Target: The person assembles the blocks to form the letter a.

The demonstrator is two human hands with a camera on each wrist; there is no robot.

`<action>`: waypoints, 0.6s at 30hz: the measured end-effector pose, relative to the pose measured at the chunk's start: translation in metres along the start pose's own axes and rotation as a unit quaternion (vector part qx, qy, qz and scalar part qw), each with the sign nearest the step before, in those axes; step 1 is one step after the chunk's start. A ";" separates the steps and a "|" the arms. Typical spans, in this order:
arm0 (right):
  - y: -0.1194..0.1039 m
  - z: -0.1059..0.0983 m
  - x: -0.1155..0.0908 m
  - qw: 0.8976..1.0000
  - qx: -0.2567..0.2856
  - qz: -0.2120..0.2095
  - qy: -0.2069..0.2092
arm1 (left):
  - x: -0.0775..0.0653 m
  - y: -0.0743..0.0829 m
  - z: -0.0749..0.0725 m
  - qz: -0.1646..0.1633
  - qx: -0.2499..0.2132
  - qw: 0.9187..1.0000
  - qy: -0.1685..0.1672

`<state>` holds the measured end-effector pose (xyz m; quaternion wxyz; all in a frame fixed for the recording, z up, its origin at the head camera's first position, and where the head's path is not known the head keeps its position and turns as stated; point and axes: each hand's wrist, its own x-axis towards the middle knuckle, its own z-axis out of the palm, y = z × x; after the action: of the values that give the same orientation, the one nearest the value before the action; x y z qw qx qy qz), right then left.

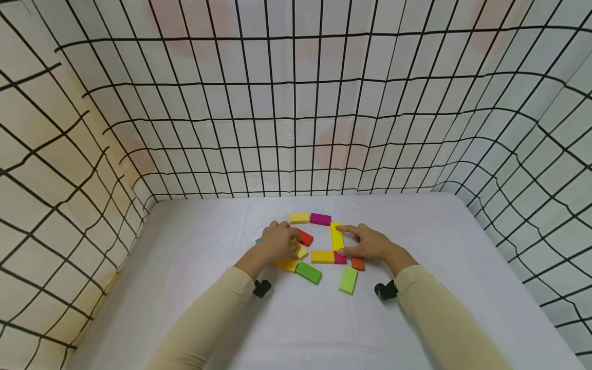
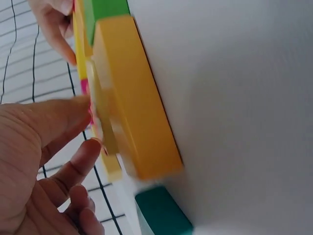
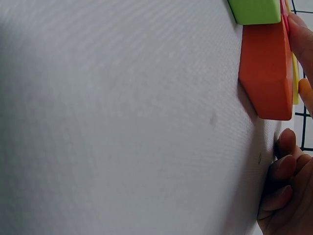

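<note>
My left hand (image 1: 279, 241) bends over blocks left of the middle. In the left wrist view its thumb and index finger pinch at a thin pale yellow block (image 2: 100, 107); a red block (image 1: 304, 237) lies by the fingertips. An orange-yellow block (image 2: 139, 98) is nearer that camera. My right hand (image 1: 367, 242) spans a long yellow block (image 1: 337, 236) lengthwise, index finger at its far end and thumb at its near end, by a pinkish-red block (image 1: 340, 257). Another yellow block (image 1: 322, 257) adjoins that one. In the right wrist view the other fingers curl near the cloth.
A yellow block (image 1: 299, 218) and a magenta block (image 1: 320, 219) lie behind. Nearer are a green block (image 1: 308, 273), a light green block (image 1: 349, 280) and an orange-red block (image 1: 358, 263). A teal block (image 2: 164, 210) sits by the left hand. Black netting (image 1: 293, 82) encloses the white table (image 1: 305, 329).
</note>
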<state>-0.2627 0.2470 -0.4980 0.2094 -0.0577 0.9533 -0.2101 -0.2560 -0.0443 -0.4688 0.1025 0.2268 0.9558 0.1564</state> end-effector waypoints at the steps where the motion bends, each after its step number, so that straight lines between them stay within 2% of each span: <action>1: 0.000 0.000 0.000 1.000 0.000 0.001 0.001 | 0.000 -0.003 -0.001 -0.004 0.000 1.000 -0.001; 8: -0.003 0.000 -0.002 1.000 0.004 0.007 0.003 | -0.001 -0.016 -0.003 -0.021 0.000 1.000 -0.017; 18: -0.002 0.000 -0.002 1.000 0.007 0.008 0.004 | -0.001 -0.021 -0.005 -0.034 -0.037 0.997 -0.054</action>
<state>-0.2610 0.2453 -0.4965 0.2073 -0.0478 0.9532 -0.2148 -0.2648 -0.0634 -0.4712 0.1673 0.1982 0.9496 0.1762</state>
